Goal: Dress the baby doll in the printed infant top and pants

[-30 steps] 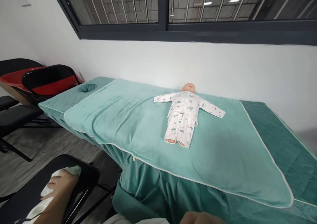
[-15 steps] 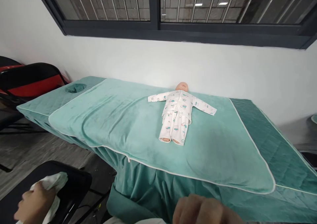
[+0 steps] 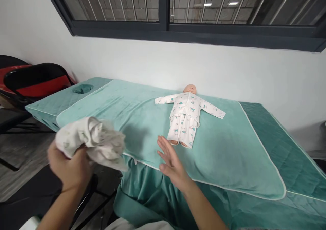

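Observation:
My left hand (image 3: pixel 70 165) grips a bundled white cloth (image 3: pixel 89 140) with a faint print, held in the air over the near left edge of the bed. The cloth is crumpled and slightly blurred, so its kind is unclear. My right hand (image 3: pixel 173 162) hovers open and empty above the near edge, fingers apart, just short of the doll's feet. A baby doll (image 3: pixel 190 88) lies on its back on the green blanket (image 3: pixel 229 155), arms spread. It wears a white printed pyjama top (image 3: pixel 187 105) and matching trousers (image 3: pixel 181 128).
The green-covered massage bed (image 3: pixel 275 131) stands against a white wall under a barred window (image 3: pixel 163 30). Its face hole (image 3: pixel 83 89) is at the left end. Black and red folding chairs (image 3: pixel 38 82) stand to the left. A black chair seat (image 3: pixel 28 192) is at lower left.
My left hand has lifted the white cloth from the black chair and carried it up and right to the bed. My right hand has risen from the bottom edge, and its fingers have opened.

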`<state>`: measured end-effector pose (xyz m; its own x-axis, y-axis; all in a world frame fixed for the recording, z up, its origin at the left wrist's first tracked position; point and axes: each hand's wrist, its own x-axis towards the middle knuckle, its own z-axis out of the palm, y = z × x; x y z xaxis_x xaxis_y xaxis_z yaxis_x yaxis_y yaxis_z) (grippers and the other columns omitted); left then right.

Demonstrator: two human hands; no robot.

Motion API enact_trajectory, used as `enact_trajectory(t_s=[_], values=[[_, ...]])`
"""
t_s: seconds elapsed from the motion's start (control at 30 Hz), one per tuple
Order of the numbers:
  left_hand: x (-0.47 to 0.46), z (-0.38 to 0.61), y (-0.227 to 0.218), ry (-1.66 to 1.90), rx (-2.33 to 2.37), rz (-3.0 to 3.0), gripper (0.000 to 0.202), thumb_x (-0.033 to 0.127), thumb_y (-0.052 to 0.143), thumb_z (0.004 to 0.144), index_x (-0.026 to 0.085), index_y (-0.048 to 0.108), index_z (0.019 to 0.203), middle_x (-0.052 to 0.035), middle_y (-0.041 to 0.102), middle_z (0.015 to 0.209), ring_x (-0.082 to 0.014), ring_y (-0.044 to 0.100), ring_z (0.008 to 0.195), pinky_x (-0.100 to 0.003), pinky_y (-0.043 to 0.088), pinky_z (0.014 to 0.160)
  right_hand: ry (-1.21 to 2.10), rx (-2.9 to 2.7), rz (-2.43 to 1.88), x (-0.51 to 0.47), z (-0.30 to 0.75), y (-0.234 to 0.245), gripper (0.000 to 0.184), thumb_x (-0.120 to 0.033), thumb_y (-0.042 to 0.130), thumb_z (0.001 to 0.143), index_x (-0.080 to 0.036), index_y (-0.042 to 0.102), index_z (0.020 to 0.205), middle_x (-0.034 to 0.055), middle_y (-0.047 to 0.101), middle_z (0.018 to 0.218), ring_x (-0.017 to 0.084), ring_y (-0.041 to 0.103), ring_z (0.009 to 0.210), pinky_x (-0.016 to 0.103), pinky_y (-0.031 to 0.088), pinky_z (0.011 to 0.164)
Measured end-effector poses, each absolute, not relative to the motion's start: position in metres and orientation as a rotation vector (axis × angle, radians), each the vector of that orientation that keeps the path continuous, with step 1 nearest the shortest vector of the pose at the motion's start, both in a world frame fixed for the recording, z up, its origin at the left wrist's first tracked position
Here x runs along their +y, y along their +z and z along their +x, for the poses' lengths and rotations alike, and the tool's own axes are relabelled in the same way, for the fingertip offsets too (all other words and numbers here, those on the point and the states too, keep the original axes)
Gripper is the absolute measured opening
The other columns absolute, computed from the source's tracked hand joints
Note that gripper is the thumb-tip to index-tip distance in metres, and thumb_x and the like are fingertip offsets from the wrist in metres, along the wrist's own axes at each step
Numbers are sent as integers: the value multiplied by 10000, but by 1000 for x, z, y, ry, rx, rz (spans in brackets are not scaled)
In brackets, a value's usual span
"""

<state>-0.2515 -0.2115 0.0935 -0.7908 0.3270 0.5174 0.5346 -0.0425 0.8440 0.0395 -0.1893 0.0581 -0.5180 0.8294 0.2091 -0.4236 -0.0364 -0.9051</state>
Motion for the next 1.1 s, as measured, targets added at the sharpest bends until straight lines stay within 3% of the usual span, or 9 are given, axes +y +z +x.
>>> enact_trajectory(t_s=[0.07, 0.13, 0.23, 0.3, 0.5, 0.63, 0.8, 0.97, 1.1], values=[[-207, -205, 100, -2106, -1999, -909, 583, 223, 641, 590, 171, 646, 1171, -12, 680, 1065, -244, 620, 1017, -443, 475, 1030, 1790, -1159, -511, -188, 24, 56, 850, -496, 776, 838, -435, 317, 1551, 2, 216, 1681, 241, 223, 1547, 492, 252, 1240], [-207, -160, 103, -2275, -2069, -1005, 544, 216, 673, 595, 162, 659, 1136, -18, 694, 1004, -233, 631, 955, -420, 496, 994, 1887, -967, -504, -191, 14, 56, 901, -540, 789, 805, -405, 316, 1558, 33, 316, 1645, 267, 330, 1505, 485, 330, 1206], [-207, -110, 104, -2454, -2179, -1158, 512, 251, 717, 640, 190, 652, 1144, -35, 703, 1052, -226, 644, 950, -356, 531, 909, 1927, -726, -487, -195, 11, 58, 932, -626, 825, 705, -350, 433, 1505, 65, 529, 1507, 314, 505, 1384, 467, 469, 1108], [-203, -92, 103, -2491, -2238, -1248, 489, 256, 720, 667, 212, 645, 1148, -37, 697, 1098, -226, 650, 982, -341, 540, 891, 1872, -661, -509, -196, 18, 61, 918, -636, 845, 663, -322, 502, 1454, 78, 596, 1436, 330, 551, 1336, 466, 509, 1066], [-190, -74, 91, -2421, -2090, -1454, 500, 194, 714, 679, 217, 622, 1170, -50, 673, 1152, -236, 652, 1060, -359, 538, 940, 1788, -749, -591, -195, 37, 79, 791, -375, 909, 656, -282, 584, 1372, 73, 653, 1362, 325, 544, 1349, 496, 450, 1134], [-186, -69, 85, -2465, -2041, -1699, 544, 191, 707, 744, 222, 578, 1271, -72, 648, 1238, -249, 638, 1142, -376, 537, 976, 1670, -847, -669, -183, 47, 77, 692, -317, 891, 677, -250, 625, 1312, 88, 668, 1338, 320, 592, 1295, 486, 461, 1123], [-184, -78, 64, -2507, -1881, -2094, 604, 277, 699, 870, 280, 457, 1424, -86, 590, 1335, -230, 590, 1237, -419, 489, 1077, 1112, -1091, -1006, -147, 112, 87, 758, -344, 915, 596, -243, 615, 1286, 88, 697, 1264, 313, 666, 1163, 484, 493, 1073], [-182, -104, 48, -2311, -1985, -2214, 400, 261, 626, 943, 282, 552, 1335, -79, 642, 1250, -205, 646, 1131, -419, 514, 1031, 358, -1204, -1252, -112, 213, 120, 684, -361, 827, 709, -234, 598, 1341, 110, 626, 1355, 293, 634, 1181, 465, 513, 1023], [-189, -113, 88, -2413, -1608, -2176, 375, 221, 642, 916, 310, 628, 1281, -64, 692, 1196, -247, 650, 1155, -488, 509, 1050, 98, -1420, -1469, -81, 267, 99, 510, -317, 655, 820, -216, 613, 1317, 124, 652, 1283, 284, 640, 1114, 468, 494, 1013]])
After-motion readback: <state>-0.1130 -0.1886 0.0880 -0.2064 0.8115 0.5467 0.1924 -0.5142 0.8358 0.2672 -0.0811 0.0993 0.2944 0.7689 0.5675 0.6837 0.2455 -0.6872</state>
